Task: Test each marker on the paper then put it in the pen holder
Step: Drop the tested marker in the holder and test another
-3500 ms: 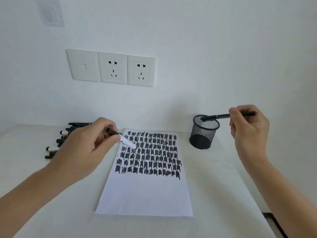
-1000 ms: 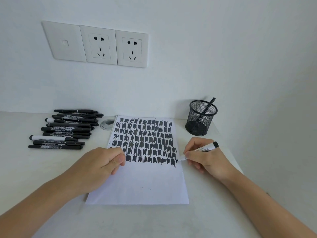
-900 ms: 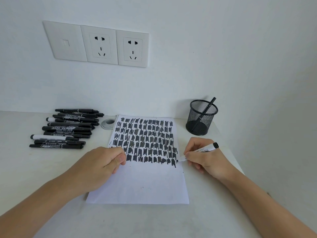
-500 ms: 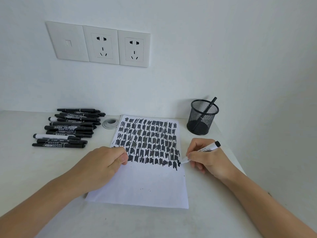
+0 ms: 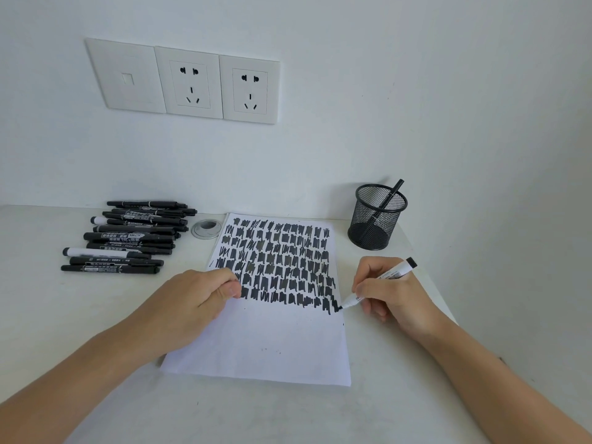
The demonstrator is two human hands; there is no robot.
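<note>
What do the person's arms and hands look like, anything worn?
Nothing worn that shows. The left hand and right hand have no gloves. The left forearm and right forearm are bare to the frame edge, with no sleeves in view. No rings, watch or bands are visible.

A row of three white square plates is fixed to the white wall [image 5: 416,91] above the white bench [image 5: 48,315]: a plate with a small square centre [image 5: 126,80], then two five-hole power sockets [image 5: 190,84] [image 5: 250,91], while a round grey ring [image 5: 205,234], perhaps a cable grommet, sits in the bench below them.
</note>
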